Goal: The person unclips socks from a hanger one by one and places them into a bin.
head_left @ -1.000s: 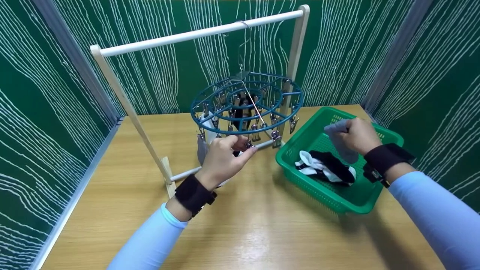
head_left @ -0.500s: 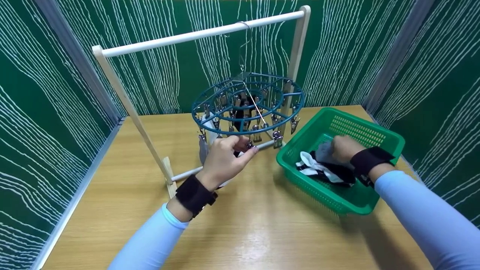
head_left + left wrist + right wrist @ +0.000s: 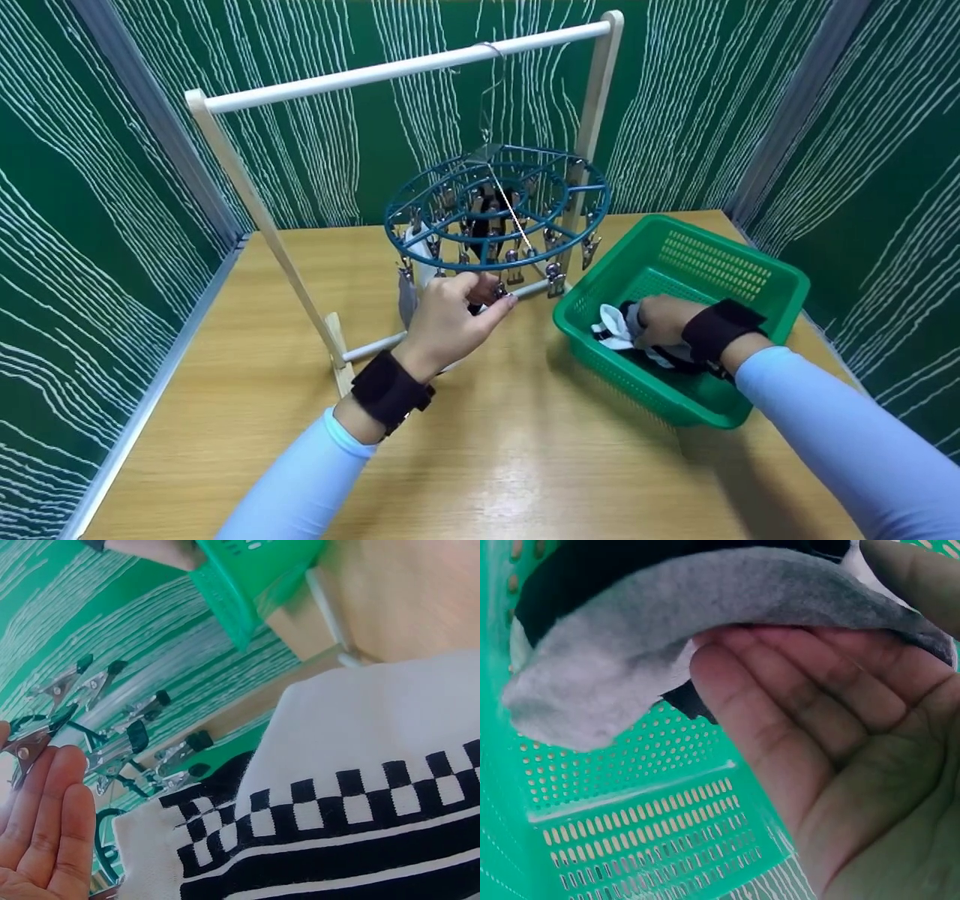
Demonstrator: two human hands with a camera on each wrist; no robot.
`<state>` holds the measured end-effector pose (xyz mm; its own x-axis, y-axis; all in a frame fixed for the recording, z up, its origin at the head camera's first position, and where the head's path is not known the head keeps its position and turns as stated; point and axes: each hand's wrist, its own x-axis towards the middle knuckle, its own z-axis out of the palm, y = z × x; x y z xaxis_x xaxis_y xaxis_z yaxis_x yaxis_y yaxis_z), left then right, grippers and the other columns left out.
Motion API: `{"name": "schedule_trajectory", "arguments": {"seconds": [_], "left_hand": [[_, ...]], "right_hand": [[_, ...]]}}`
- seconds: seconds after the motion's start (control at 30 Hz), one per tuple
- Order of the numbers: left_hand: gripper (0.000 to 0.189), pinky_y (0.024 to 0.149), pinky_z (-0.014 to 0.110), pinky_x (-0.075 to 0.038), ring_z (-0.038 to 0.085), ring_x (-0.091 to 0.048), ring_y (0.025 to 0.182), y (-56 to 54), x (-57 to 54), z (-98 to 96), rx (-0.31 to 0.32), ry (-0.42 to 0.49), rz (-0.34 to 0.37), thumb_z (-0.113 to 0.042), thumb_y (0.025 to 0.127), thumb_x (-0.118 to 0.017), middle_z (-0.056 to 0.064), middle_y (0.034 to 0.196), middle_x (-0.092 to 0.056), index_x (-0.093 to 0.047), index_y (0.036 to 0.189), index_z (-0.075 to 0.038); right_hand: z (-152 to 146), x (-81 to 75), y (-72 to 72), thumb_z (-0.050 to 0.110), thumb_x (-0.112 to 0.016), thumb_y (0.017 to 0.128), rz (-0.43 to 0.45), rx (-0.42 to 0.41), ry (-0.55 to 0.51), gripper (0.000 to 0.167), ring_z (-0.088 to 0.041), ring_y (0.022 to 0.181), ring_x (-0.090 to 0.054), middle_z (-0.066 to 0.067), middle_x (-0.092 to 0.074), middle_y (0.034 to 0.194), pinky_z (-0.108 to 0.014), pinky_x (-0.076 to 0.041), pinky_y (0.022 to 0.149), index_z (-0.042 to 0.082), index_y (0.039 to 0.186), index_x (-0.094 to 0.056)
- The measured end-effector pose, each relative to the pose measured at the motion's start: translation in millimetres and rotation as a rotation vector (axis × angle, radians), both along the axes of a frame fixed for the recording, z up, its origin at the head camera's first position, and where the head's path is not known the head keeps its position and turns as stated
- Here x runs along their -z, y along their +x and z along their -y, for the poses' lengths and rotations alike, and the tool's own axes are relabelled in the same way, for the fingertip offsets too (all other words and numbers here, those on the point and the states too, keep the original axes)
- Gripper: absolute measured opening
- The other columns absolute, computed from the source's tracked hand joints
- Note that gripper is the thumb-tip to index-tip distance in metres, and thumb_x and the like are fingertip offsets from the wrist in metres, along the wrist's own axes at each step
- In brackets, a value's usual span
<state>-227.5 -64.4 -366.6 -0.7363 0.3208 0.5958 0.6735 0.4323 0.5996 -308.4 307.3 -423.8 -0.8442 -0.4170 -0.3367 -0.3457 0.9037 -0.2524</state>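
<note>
My left hand (image 3: 450,319) pinches a metal clip (image 3: 24,751) at the near rim of a round dark-green clip hanger (image 3: 484,264). Close by in the left wrist view hangs a white sock (image 3: 360,712) with a black checkered band and stripes. Inside the green basket (image 3: 637,394), my right hand (image 3: 666,321) is down at the pile. A grey sock (image 3: 577,690) passes between its thumb and fingers, one end spread out to the left. Black cloth (image 3: 562,600) lies behind it, and a white piece with black (image 3: 613,322) shows beside the hand.
A wooden rack with a white bar (image 3: 360,73) carries the hanger. Other clips (image 3: 555,279) dangle around its rings. Black cloth (image 3: 489,225) and a grey piece (image 3: 406,298) hang from it. Green patterned walls (image 3: 675,112) surround the table (image 3: 480,465).
My right hand has moved down and left with the grey sock, from above the basket into the pile. The left hand has stayed at the clip.
</note>
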Motion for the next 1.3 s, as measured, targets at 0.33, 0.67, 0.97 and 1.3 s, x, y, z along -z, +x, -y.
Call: {"name": "schedule_trajectory", "arguments": {"seconds": [0.33, 0.67, 0.97, 1.3], "left_hand": [[0.023, 0.084, 0.042, -0.068, 0.028, -0.081, 0.088, 1.5, 0.3, -1.7, 0.005, -0.021, 0.031, -0.015, 0.098, -0.081, 0.018, 0.101, -0.083, -0.077, 0.108, 0.005], [0.022, 0.082, 0.048, -0.067, 0.029, -0.079, 0.086, 2.0, 0.8, -2.4, 0.004, -0.016, 0.032, -0.014, 0.099, -0.08, 0.018, 0.1, -0.082, -0.076, 0.108, 0.005], [0.022, 0.082, 0.048, -0.067, 0.029, -0.079, 0.086, 1.1, 0.5, -2.5, 0.004, -0.013, 0.036, -0.014, 0.098, -0.08, 0.018, 0.1, -0.081, -0.075, 0.108, 0.005], [0.023, 0.084, 0.047, -0.067, 0.028, -0.078, 0.086, 0.2, 0.0, -4.5, 0.013, -0.027, 0.053, -0.015, 0.099, -0.081, 0.018, 0.101, -0.082, -0.076, 0.11, 0.005]], "right_hand": [[10, -48.9, 13.5, 0.011, -0.07, 0.102, -0.217, 0.012, -0.168, 0.036, -0.01, 0.052, -0.045, 0.006, -0.051, 0.059, -0.028, -0.037, 0.051, 0.011, 0.067, -0.066], [39, -100.2, 50.4, 0.011, -0.076, 0.101, -0.728, 0.05, -0.392, 0.027, -0.045, 0.102, -0.078, -0.028, -0.079, 0.115, -0.064, -0.063, 0.09, -0.007, 0.121, -0.077], [73, -122.0, 76.5, 0.023, -0.094, 0.087, -1.046, -0.16, -0.361, 0.056, -0.045, 0.114, -0.076, -0.027, -0.076, 0.129, -0.06, -0.063, 0.095, -0.004, 0.132, -0.074], [103, -114.3, 80.7, 0.014, -0.087, 0.094, -1.092, -0.35, -0.355, 0.044, -0.044, 0.128, -0.071, -0.026, -0.074, 0.133, -0.057, -0.059, 0.106, -0.005, 0.132, -0.073]]}}
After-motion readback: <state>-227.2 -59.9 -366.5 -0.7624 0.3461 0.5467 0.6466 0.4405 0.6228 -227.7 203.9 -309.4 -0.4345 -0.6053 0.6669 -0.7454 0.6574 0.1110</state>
